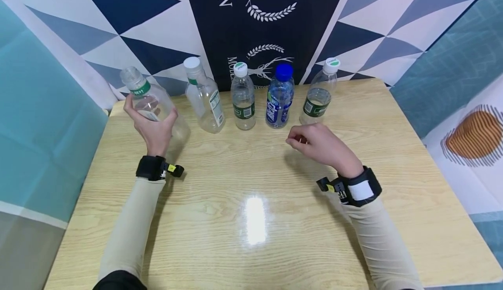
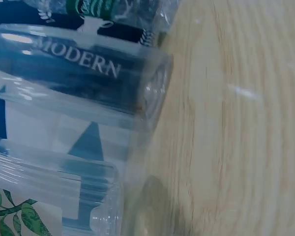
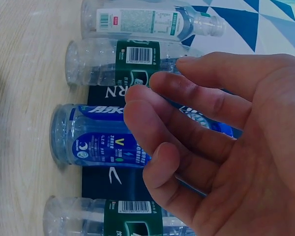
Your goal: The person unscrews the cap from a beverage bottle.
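Note:
At the far left of the row in the head view, my left hand (image 1: 154, 132) grips a clear plastic bottle (image 1: 157, 98) with a green neck band; the bottle leans. Its top looks clear, without a white cap. Next to it stands a clear bottle with a white cap (image 1: 204, 100). My right hand (image 1: 324, 145) hovers over the table with loosely curled fingers and holds nothing, as the right wrist view also shows. It is nearest to a green-labelled water bottle (image 1: 317, 95). The left wrist view shows clear bottles, one with a leaf-printed label (image 2: 27, 216), but not the hand.
A small green-labelled water bottle (image 1: 243, 100) and a blue-capped drink bottle (image 1: 280, 100) stand mid-row near the back edge of the wooden table (image 1: 251, 172). A patterned cloth (image 1: 157, 19) hangs behind them.

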`<state>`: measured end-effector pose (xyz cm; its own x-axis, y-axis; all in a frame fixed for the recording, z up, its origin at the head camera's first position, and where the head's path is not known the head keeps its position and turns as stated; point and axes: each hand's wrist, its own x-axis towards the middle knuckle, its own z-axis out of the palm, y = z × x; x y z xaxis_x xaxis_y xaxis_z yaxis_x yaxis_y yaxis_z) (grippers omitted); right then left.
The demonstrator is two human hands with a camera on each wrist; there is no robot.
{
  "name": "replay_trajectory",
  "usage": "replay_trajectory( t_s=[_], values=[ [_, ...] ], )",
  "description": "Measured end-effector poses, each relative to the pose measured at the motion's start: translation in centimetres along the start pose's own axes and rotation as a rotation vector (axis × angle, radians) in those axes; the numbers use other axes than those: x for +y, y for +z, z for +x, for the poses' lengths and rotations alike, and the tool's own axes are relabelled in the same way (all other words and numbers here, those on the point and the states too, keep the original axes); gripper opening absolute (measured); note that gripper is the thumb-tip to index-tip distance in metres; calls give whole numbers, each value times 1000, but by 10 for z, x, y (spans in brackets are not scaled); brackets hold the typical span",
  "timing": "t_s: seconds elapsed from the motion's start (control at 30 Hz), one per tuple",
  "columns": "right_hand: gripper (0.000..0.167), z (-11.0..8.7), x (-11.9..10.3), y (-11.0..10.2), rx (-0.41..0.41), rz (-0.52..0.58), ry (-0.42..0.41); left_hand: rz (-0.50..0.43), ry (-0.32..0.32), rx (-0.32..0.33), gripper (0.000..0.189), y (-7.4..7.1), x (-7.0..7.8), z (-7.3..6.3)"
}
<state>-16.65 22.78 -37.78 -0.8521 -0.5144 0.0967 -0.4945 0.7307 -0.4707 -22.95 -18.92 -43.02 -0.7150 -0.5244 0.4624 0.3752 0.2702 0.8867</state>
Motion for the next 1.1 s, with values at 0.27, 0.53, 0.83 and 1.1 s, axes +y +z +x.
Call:
replay_trajectory(
  t_s=[0.27,0.53,0.83,1.1],
  values=[
    [16,2,2,3,7,-6,-29,64,3,21,100,2,-18,16],
    [15,2,2,4,8,1,-27,114,-49,-4,102,7,-25,24],
    [15,1,3,3,-5,8,-8,147,-48,5,104,8,-37,30],
    [16,2,4,3,-14,-4,-7,160,-77,-41,109,7,-37,32]
  ],
)
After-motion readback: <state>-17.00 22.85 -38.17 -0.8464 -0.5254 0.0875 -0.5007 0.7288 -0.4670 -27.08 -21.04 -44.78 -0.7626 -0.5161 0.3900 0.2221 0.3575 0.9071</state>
